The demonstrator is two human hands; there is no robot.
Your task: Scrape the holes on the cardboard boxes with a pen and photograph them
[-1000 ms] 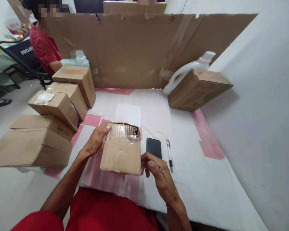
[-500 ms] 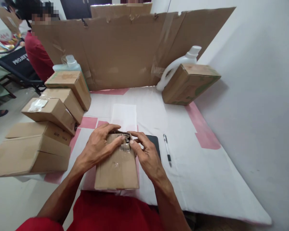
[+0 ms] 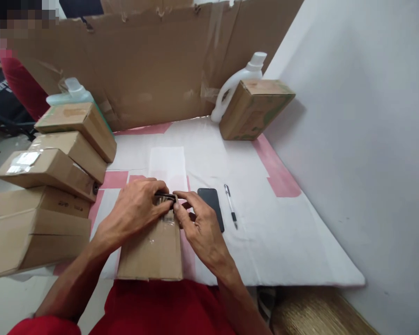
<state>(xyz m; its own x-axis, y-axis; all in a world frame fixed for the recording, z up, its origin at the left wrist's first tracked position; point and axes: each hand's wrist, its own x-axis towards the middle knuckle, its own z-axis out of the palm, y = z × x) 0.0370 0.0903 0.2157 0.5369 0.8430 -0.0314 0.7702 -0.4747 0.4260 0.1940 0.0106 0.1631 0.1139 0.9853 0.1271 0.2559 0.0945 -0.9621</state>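
Now both hands work the far end of a small cardboard box (image 3: pixel 152 251) lying flat on the bench (image 3: pixel 282 242).

Left hand (image 3: pixel 134 211) presses down on the box's top, its grip closed over the far edge; right hand (image 3: pixel 199 228) pinches narrowly at a dark opening (image 3: pixel 165 197) in that edge, fingertips meeting the left's. A black phone (image 3: pixel 211 207) lies just right of the right hand, a pen (image 3: pixel 230 211) beyond it; stacked cartons (image 3: pixel 56 158) sit well to the left. To do this well, I judge the left should keep the box pinned while the right pulls slowly, so the cardboard does not tear.
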